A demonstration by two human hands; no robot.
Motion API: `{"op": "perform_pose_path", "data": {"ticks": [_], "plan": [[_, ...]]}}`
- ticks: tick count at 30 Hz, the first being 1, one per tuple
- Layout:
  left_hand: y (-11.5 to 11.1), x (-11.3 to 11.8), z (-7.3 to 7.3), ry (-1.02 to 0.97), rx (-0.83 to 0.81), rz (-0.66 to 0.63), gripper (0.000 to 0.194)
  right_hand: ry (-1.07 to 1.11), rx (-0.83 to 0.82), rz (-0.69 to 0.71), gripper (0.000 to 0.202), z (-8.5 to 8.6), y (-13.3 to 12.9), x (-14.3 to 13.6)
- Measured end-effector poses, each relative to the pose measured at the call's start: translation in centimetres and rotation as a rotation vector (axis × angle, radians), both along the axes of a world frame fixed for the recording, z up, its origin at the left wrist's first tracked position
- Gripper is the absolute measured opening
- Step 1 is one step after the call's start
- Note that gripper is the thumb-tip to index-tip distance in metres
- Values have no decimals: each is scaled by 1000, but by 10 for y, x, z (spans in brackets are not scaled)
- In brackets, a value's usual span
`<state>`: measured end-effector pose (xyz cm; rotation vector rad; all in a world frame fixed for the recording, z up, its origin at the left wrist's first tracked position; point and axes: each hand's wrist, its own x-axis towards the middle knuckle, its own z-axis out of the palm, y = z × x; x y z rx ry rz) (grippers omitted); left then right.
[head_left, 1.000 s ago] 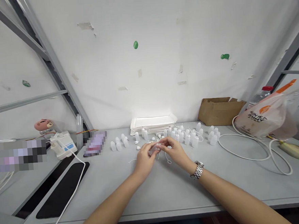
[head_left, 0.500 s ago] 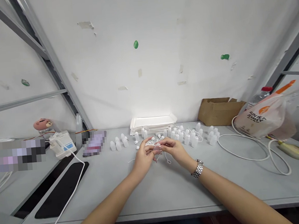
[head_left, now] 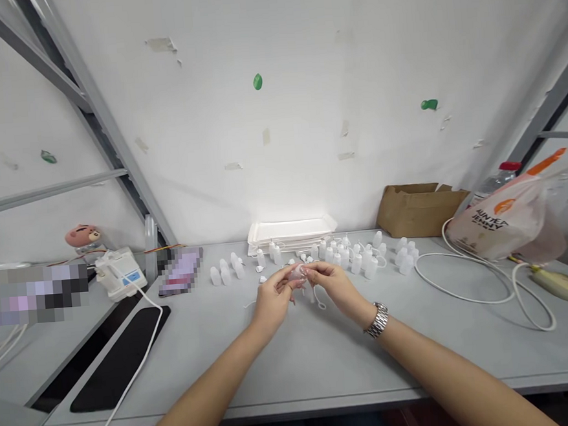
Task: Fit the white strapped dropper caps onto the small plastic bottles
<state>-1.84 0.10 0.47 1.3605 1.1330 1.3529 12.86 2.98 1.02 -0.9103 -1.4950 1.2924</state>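
Over the middle of the desk, my left hand (head_left: 271, 301) is closed around a small translucent plastic bottle (head_left: 297, 274), mostly covered by the fingers. My right hand (head_left: 336, 286) pinches at the same bottle with thumb and fingertips; a small cap may be in that pinch, but I cannot make it out. A thin white strap with a ring end (head_left: 320, 299) hangs just below the right fingers. Behind the hands stand several capped dropper bottles (head_left: 356, 262) and loose white caps (head_left: 260, 268). Small uncapped-looking bottles (head_left: 225, 275) stand to the left, and more such bottles (head_left: 406, 264) to the right.
Stacked white trays (head_left: 292, 228) rest against the wall. On the right are a cardboard box (head_left: 417, 210), a plastic bag (head_left: 501, 224) and a looped white cable (head_left: 458, 299). A phone (head_left: 181, 272), a white power adapter (head_left: 122, 276) and a black mat (head_left: 114, 367) lie left.
Both hands stay together at the same spot. My left fingers have curled in closer round the bottle, and my right fingertips have shifted slightly against it. The view has moved a little.
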Motion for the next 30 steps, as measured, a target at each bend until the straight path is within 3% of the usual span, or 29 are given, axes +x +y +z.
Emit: {"op": "perform_pose_path", "data": {"ticks": [5, 7, 11, 13, 19, 25, 30], "plan": [[9, -10, 5, -77, 87, 198, 35, -157, 104, -200, 31, -5, 12, 10], [13, -15, 7, -126, 113, 258, 37, -303, 244, -225, 25, -12, 17, 11], [15, -18, 8, -189, 96, 299, 38, -612, 645, -52, 21, -26, 21, 6], [15, -17, 7, -199, 96, 293, 37, -735, 750, 14, 21, -31, 23, 2], [14, -15, 4, -192, 108, 261, 34, -811, 795, -30, 15, -33, 29, 0], [14, -14, 5, -201, 98, 262, 36, -840, 836, 9, 29, -35, 37, 1], [13, -14, 4, -185, 92, 253, 36, -866, 818, 5, 21, -37, 36, 2]]}}
